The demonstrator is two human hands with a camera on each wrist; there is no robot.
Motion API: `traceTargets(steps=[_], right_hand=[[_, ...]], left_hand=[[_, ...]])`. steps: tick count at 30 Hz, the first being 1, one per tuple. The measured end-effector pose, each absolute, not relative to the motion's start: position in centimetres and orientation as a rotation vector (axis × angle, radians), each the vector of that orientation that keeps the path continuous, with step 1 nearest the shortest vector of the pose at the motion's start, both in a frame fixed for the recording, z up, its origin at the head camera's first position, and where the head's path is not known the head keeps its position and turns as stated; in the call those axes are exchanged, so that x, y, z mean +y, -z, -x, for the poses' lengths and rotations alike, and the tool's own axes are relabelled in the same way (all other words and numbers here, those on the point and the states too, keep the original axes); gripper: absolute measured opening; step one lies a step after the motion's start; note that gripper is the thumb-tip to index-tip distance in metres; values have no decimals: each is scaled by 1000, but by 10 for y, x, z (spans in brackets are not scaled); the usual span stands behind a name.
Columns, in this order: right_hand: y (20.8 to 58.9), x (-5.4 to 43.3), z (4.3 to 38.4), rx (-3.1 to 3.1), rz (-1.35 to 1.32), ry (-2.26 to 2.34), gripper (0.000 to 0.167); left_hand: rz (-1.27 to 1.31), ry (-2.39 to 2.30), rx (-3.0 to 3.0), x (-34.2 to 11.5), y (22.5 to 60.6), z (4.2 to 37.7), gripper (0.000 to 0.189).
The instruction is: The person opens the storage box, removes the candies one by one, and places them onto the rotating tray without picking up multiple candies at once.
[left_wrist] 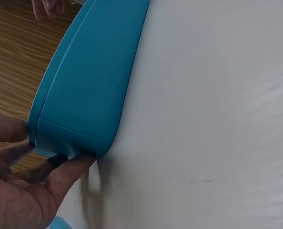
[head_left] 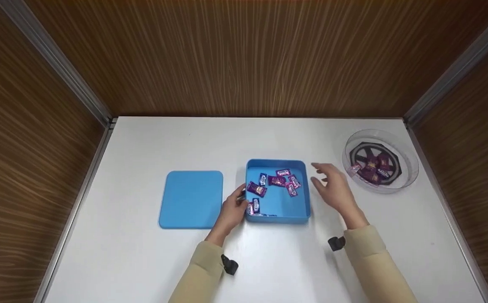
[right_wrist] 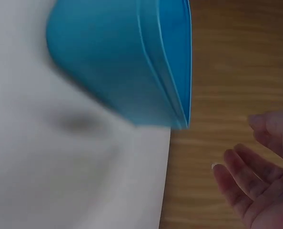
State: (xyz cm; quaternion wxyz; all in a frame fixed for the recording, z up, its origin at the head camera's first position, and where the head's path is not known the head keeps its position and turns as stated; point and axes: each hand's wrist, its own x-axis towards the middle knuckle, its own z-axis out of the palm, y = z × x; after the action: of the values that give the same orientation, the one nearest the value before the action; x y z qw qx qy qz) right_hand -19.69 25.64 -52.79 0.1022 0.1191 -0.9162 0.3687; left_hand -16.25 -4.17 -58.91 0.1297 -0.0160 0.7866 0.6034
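Note:
A blue square box [head_left: 284, 208], its top uncovered, stands on the table with several small wrapped candies [head_left: 276, 181] inside, in purple, pink and dark blue wrappers. My left hand [head_left: 232, 210] touches the box's left wall near the front corner. In the left wrist view its fingers [left_wrist: 67, 176] press against the outside of that wall, from the base up to the rim. To the right of the box, my right hand [head_left: 332, 187] hovers apart from it, fingers spread and loosely bent, holding nothing.
Left of the box, a flat blue lid [head_left: 191, 200] lies on the table. At the far right stands a round clear container [head_left: 410, 174] with several more wrapped candies [head_left: 372, 168]. Wood-patterned walls [head_left: 244, 59] enclose the white table [head_left: 269, 261] at the back and sides.

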Motion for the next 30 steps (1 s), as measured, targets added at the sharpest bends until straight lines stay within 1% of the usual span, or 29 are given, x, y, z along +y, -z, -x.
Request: traceTargets(steps=[7, 13, 21, 26, 30], right_hand=[[545, 202, 179, -2901, -477, -1114, 34], [560, 168, 179, -2967, -521, -1128, 30], [575, 140, 185, -2973, -636, -1032, 28], [578, 132, 189, -3012, -582, -962, 31], [580, 129, 192, -3030, -542, -905, 37]], left_hand=[[92, -1848, 2322, -38, 590, 166, 50], [114, -1846, 2345, -39, 589, 171, 43], [109, -1839, 2347, -40, 589, 174, 42], [101, -1874, 2311, -40, 590, 174, 43], [111, -1886, 2288, -40, 591, 173, 43]])
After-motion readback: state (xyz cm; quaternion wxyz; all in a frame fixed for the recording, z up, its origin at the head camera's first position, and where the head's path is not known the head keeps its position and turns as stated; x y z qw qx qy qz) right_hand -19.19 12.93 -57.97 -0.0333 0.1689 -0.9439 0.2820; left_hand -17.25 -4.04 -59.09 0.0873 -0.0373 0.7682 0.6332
